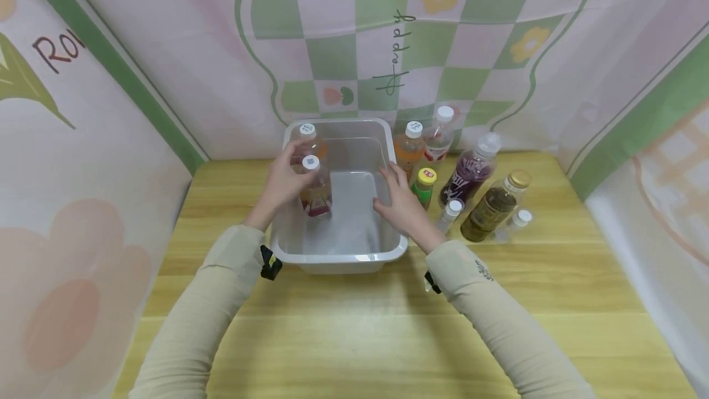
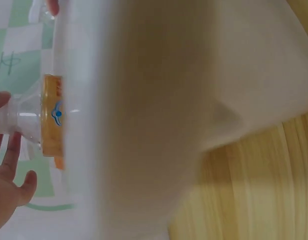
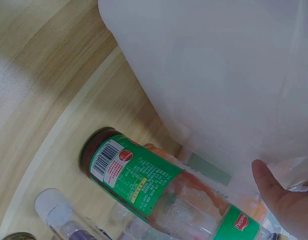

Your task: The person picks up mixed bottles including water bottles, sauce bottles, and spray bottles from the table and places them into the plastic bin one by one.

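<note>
A pale grey plastic basin stands on the table with two clear bottles in its left part. My left hand holds the neck of the front bottle, which has a white cap and a red label, between thumb and fingers. Right behind it stands an orange-labelled bottle, its label also showing in the left wrist view. My right hand hovers over the basin's right rim, fingers spread, holding nothing. In the right wrist view, a finger appears against the basin wall; contact is unclear.
Right of the basin stand an orange-labelled bottle, a red-and-white-labelled bottle, a green-labelled jar-like bottle with yellow cap, a purple bottle, a gold-capped bottle and small white-capped bottles. A printed curtain hangs behind.
</note>
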Tool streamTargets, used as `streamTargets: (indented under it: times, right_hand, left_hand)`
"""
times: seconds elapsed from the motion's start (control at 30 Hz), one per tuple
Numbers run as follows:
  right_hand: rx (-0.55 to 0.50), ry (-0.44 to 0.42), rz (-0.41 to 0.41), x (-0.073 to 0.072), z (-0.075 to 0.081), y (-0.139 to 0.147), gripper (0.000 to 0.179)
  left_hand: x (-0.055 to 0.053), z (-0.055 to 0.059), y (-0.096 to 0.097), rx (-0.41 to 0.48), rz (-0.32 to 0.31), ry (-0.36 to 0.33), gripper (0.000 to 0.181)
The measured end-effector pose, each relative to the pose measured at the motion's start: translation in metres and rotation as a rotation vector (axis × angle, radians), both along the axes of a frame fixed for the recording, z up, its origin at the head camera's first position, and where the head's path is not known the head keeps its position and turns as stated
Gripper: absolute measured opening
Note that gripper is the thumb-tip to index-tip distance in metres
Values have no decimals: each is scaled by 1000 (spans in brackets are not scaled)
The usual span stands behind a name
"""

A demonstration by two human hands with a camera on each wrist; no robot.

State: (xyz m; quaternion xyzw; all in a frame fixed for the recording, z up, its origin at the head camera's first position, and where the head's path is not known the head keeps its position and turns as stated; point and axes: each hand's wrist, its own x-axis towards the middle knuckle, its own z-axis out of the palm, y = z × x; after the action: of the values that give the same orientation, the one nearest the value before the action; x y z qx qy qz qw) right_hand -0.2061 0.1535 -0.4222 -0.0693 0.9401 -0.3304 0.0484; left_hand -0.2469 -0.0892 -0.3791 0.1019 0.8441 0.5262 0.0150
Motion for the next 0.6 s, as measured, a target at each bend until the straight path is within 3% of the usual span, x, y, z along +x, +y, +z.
streamTargets:
  times: [0.23, 0.6]
  right_hand:
    - [6, -11, -3, -2, -1, -1, 74]
    - [2, -15, -12, 0, 0, -1, 74]
  left_hand:
    - [-2, -6, -6, -34, 27, -57, 65]
    - [-6, -15, -14, -35, 8, -124, 65]
